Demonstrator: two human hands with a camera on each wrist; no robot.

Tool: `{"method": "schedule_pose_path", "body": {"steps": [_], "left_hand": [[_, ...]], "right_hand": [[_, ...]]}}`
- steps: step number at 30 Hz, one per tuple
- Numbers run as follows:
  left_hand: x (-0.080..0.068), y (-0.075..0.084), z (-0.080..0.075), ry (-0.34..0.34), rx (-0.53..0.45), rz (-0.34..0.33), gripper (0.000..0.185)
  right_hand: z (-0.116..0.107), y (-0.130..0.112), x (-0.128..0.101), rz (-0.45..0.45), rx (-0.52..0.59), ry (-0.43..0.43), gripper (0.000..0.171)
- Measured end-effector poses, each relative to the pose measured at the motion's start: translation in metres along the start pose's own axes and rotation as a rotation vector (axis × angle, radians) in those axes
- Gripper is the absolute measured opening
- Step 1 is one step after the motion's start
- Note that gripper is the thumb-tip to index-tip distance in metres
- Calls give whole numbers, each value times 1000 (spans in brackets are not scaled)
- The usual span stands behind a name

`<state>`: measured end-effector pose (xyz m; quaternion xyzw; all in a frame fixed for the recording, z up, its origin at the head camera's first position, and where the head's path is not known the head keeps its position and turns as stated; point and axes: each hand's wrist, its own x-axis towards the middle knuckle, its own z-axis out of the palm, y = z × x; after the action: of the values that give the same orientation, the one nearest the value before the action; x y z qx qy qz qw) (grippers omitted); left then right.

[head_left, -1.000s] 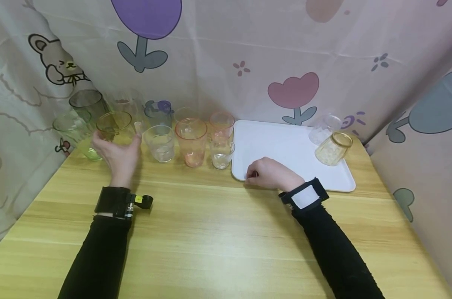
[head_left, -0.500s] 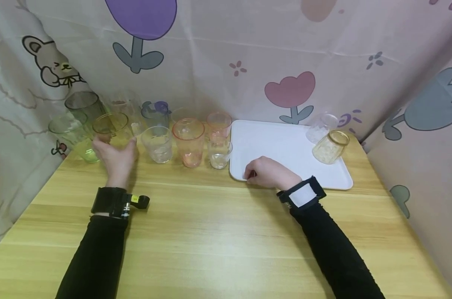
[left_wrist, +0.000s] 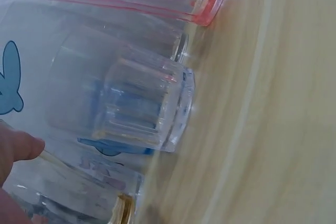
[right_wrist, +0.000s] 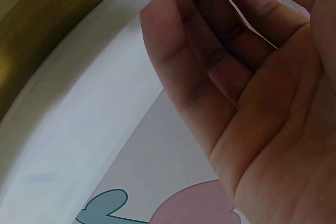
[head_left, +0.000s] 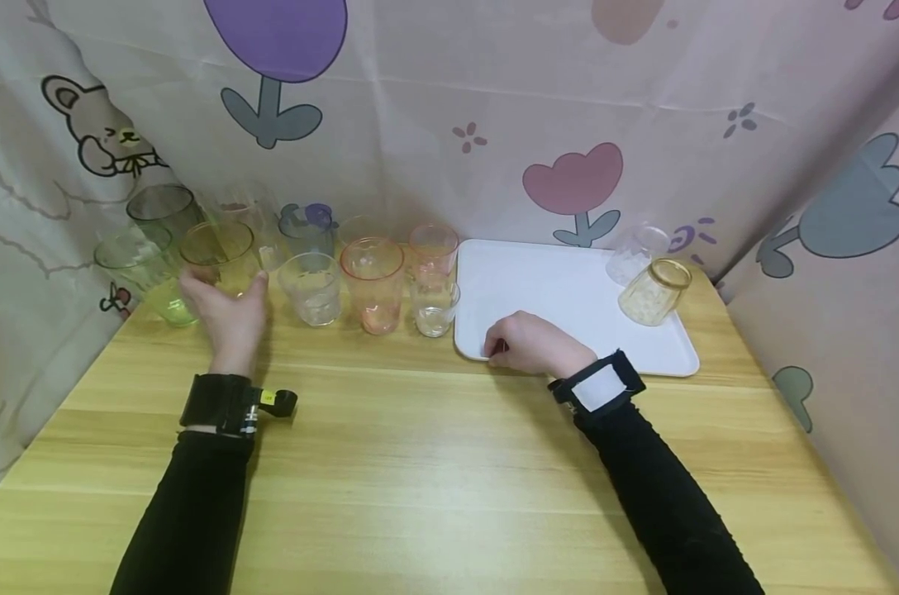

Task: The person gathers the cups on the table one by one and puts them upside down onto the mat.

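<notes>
My left hand (head_left: 230,322) grips a yellow-tinted glass (head_left: 217,245) from the front, thumb on its right side and fingers on its left. The glass stands upright among the others on the left of the table. The left wrist view catches part of the hand (left_wrist: 18,153) by a glass, beside a clear faceted glass (left_wrist: 136,98). My right hand (head_left: 535,343) rests at the white tray's (head_left: 539,281) front left edge, fingers loosely curled. In the right wrist view the fingertips touch the tray rim (right_wrist: 79,87), and nothing is seen in the hand.
Around the yellow glass stand a green glass (head_left: 140,264), a dark glass (head_left: 165,207) and a clear tumbler (head_left: 311,289). Farther right are an orange-red glass (head_left: 373,285), a pink glass (head_left: 433,244) and a small clear mug (head_left: 433,306). An amber glass (head_left: 652,293) and a clear glass (head_left: 631,254) sit on the tray's right side.
The head view has shifted slightly, so the whole scene sits a little farther left. Both hands and the glasses keep their places relative to each other.
</notes>
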<state>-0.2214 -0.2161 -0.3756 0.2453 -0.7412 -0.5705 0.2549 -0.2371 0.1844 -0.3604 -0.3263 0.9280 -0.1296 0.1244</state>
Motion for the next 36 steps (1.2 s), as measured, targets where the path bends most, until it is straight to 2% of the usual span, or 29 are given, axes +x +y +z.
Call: {"method": "schedule_pose_path", "body": {"steps": [4,10,13,16,18,20,25,29,33,36], "left_hand": [[-4,6,-1,25,-12,40,95],[-9,23,-2,72,-82,64,95],[-10,32,-3,109,-166,108,85],[-12,41,-3,129,-304,178,69],[-15,47,-4,122,-406,188,65],[-18,53,-4,111,-493,178,65],[-25,66,-2,49,-660,65,71],[-34,74,2,-8,-828,-7,63],[-44,80,6,-99,-1003,-51,45],[-52,83,10,-191,-1069,-100,47]], "right_hand": [[0,0,0,8,-2,0,7],[0,0,1,11,-1,-1,6],[0,0,1,8,-5,-3,6],[0,0,1,9,-8,-3,6],[0,0,1,11,-10,-2,6],[0,-1,1,14,-11,0,7],[0,-1,0,8,-10,7,7],[0,0,0,3,-9,9,6],[0,0,0,4,-10,8,6],[0,-1,0,4,-10,6,6]]}}
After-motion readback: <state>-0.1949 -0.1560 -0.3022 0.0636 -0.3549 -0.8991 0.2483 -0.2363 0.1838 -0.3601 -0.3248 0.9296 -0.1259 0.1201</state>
